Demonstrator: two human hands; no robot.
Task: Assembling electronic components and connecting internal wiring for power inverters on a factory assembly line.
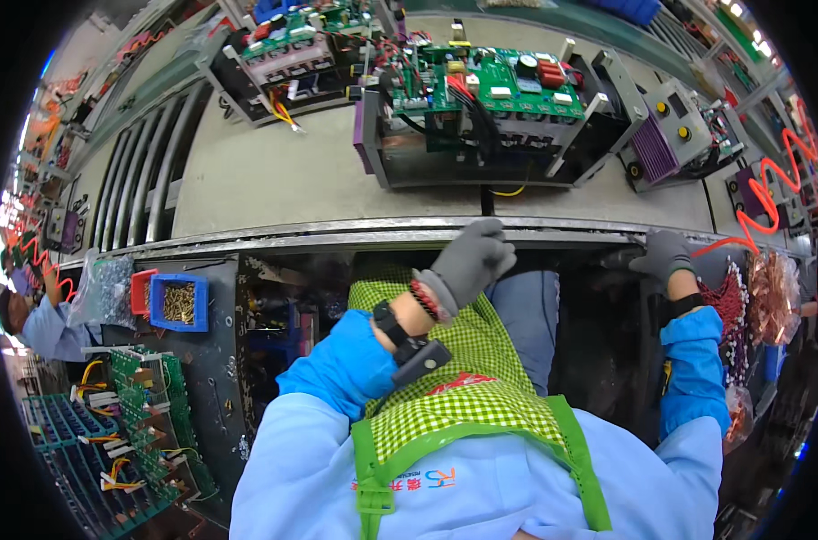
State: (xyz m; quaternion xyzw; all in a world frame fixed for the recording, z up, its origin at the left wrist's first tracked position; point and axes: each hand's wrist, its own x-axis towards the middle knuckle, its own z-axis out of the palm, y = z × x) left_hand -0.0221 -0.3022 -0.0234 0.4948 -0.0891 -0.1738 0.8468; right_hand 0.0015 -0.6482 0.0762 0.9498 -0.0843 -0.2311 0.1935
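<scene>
My left hand (472, 263), in a grey glove, is at the near metal edge (337, 239) of the work line, above my lap. Its fingers are curled together, and the palm side is hidden. My right hand (664, 256), also grey-gloved, is farther right at the same edge. Its fingers are bent over a dark area, so whatever they may hold cannot be made out. An orange coiled hose (762, 200) runs down close beside the right wrist. Beyond the edge stands an open electronic unit (481, 162) with a green circuit board (508, 85), black wires and purple side parts.
Another open unit (292, 63) stands at the far left, and a grey-and-purple unit (674, 130) at the right. A blue bin (179, 302) of brass-coloured screws, a red bin (141, 292) and several green boards (139, 387) sit left. Bags (773, 297) hang right. A co-worker's sleeve (56, 326) shows left.
</scene>
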